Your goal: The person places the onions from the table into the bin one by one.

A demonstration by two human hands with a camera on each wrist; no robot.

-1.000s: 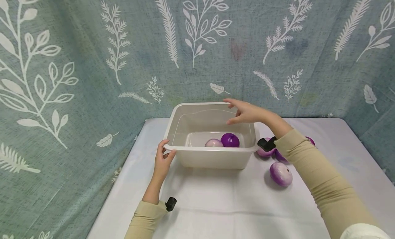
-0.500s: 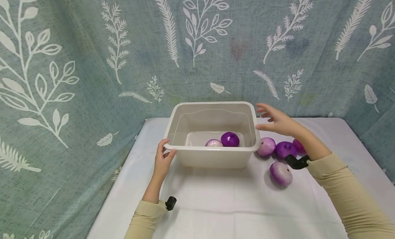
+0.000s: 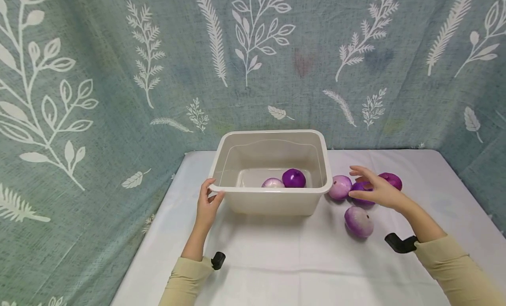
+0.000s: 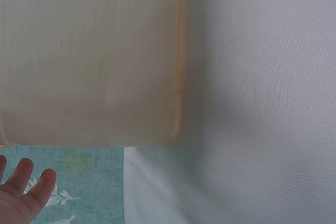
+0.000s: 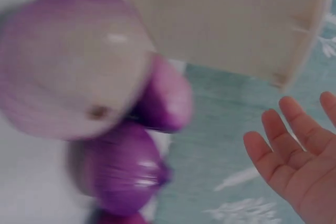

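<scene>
A light grey plastic bin [image 3: 272, 203] stands on the white-covered table. My left hand [image 3: 207, 209] holds its near-left corner, fingers at the rim and thumb on the front side. Inside the bin lie a dark purple onion [image 3: 294, 178] and a paler onion [image 3: 273, 183], half hidden by the front rim. My right hand [image 3: 381, 192], fingers spread and holding nothing, hovers over a dark purple onion [image 3: 361, 197] and partly covers it. Beside that one are a pinkish onion [image 3: 340, 188] against the bin and a reddish-purple onion [image 3: 390, 181]. A white-and-purple onion [image 3: 359, 221] lies nearest me.
Green cloth with white leaf prints [image 3: 272, 55] hangs close behind the bin and along both sides of the table [image 3: 276, 253]. Black wrist cameras sit at both sleeves. In the right wrist view, the nearest onion [image 5: 73, 61] looms large beside the bin wall [image 5: 210, 19].
My right hand has moved from above the bin, rightward past its rim, and down toward the onions on the table. My left hand and the bin have stayed put.
</scene>
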